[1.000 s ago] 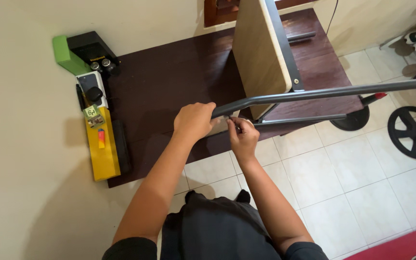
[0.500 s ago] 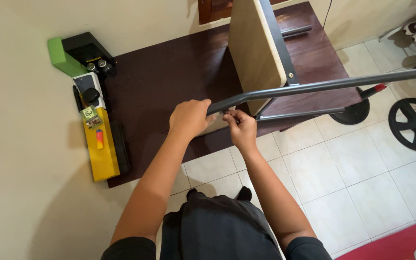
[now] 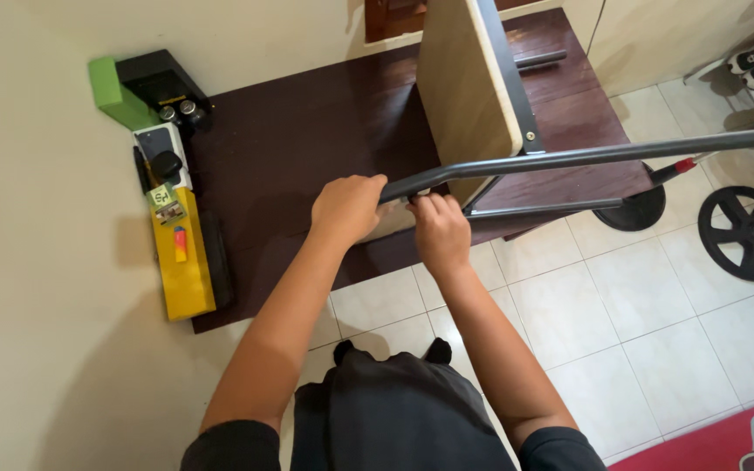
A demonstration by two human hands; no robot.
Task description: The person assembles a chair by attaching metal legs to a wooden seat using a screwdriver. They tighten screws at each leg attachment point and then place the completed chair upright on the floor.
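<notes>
I wrap my left hand (image 3: pixel 348 207) around the stiff, likely light metal leg (image 3: pixel 586 157); my right hand (image 3: pixel 441 232) pinches its end.

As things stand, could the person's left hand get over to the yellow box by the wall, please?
Probably yes. The left hand grips the bend of the grey metal tube, and only bare dark wooden board lies between it and the yellow box. It would have to let go of the tube first.

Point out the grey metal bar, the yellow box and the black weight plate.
grey metal bar (image 3: pixel 586 157), head view, mid-length of the tube.
yellow box (image 3: pixel 187 270), head view, its top face.
black weight plate (image 3: pixel 748 234), head view, its hub.
</notes>
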